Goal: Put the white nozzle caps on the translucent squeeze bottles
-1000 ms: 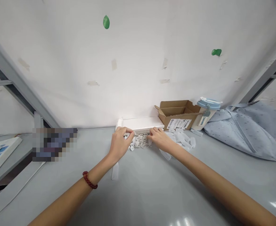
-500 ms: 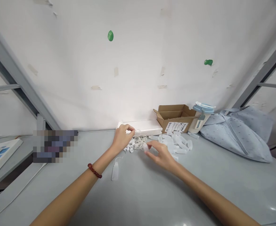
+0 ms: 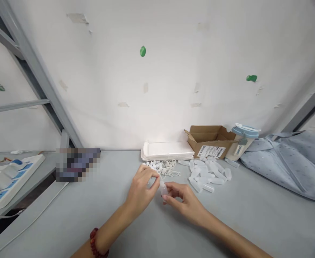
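My right hand (image 3: 186, 200) holds a small translucent plastic tube (image 3: 163, 190) between thumb and fingers, tilted with its narrow end up. At that upper end, the thumb and forefinger of my left hand (image 3: 142, 184) pinch a small white corded cap, mostly hidden by the fingertips. Just beyond my hands lies a pile of white caps with looped cords (image 3: 169, 167). To the right of it, several loose translucent tubes (image 3: 207, 173) are spread on the grey table (image 3: 136, 236).
Behind the caps sits a stack of white flat packets (image 3: 168, 150). An open cardboard box (image 3: 211, 145), a lidded cup (image 3: 242, 141) and a pale blue cloth bag (image 3: 289, 168) stand along the right. A power strip (image 3: 14, 179) and a blurred dark item (image 3: 78, 165) are at left.
My left hand has come nearer from the cap pile and now meets the tube. My right hand has drawn the tube closer, away from the piles. The view has shifted left.
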{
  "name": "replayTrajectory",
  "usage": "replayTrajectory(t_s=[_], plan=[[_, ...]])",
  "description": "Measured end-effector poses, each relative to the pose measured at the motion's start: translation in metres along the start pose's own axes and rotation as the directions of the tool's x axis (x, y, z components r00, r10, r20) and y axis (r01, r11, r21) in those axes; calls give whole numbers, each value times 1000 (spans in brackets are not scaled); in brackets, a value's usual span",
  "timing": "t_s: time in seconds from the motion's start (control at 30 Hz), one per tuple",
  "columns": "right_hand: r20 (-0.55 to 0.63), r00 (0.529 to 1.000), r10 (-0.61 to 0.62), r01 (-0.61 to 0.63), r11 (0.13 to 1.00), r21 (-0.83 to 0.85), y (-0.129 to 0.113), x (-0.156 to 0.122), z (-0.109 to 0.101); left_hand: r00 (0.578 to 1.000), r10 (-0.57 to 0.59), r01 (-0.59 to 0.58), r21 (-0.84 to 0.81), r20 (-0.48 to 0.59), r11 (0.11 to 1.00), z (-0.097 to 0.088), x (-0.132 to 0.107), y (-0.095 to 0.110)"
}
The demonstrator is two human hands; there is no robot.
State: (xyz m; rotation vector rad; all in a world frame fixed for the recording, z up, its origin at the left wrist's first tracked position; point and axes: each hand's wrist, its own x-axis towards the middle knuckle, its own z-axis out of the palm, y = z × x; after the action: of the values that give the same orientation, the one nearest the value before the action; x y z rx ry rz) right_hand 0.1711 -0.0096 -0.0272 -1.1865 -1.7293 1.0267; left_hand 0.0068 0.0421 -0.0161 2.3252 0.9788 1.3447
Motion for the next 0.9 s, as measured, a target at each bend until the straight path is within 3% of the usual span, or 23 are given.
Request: replayTrajectory(t_s=[0.13,0.27,0.4,0.67,0.9], plan=[[7,1000,20,-20,998,-58,-6,-4,-3,999,44,-45,-13,-11,999,-6,-4,2],[-5,1000,-7,6,995,-95,-10,-7,-5,991,124,-118,102,-52,988,-4,-6,-2],[-9,1000,-2,1,991,-130,-9,-8,-4,985,172,-167,156,-23,974,1,-9,-3],[16,997,-73,75,968,-239,-3,-10,-7,985,170,-169,112,-2,979,2,-13,7],[22,988,-154,150,905,-398,3,-10,-10,994,86,-87,5,71,996,1,-16,13]])
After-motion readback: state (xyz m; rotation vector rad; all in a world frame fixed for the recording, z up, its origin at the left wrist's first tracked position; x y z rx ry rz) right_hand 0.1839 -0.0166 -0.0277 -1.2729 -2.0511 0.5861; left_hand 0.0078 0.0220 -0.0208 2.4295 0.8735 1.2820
